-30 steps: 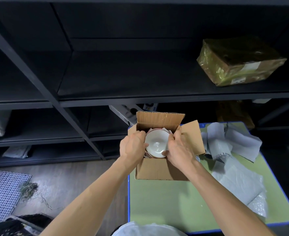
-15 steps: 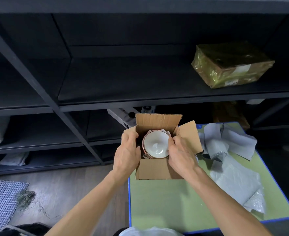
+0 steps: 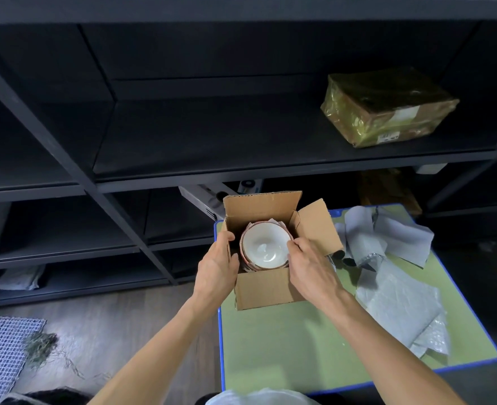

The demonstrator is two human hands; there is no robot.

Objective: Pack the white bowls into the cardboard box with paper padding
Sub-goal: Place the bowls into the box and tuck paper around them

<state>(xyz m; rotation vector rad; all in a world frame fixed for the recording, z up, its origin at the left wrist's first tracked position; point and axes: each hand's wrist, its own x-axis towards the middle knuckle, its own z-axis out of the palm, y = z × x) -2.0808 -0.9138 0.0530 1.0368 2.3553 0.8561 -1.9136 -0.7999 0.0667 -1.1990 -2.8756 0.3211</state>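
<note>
Bowls (image 3: 266, 244) sit stacked in the box (image 3: 266, 290), between the 2 grips. 1 white bowl faces up on top, with reddish rims showing under it; how many lie below cannot be told. Paper (image 3: 274, 222) peeks out behind the stack, just beyond the fingertips.

Both forearms reach forward, backs of the hands up. The left grip (image 3: 218, 267) clasps the box's left wall, thumb (image 3: 227, 236) hooked over the edge and fingers outside. The right grip (image 3: 311, 267) straddles the right wall and pinches it, its thumb inside, touching the top bowl's rim.

1 box stands on the tabletop (image 3: 285, 346) with 2 flaps raised, 1 beyond the grips and 1 right of the right grip. Overlapping grey sheets (image 3: 396, 305) lie further right; their number is unclear. 1 wrapped parcel (image 3: 387, 109) rests on a shelf (image 3: 212, 141) well beyond the right grip.
</note>
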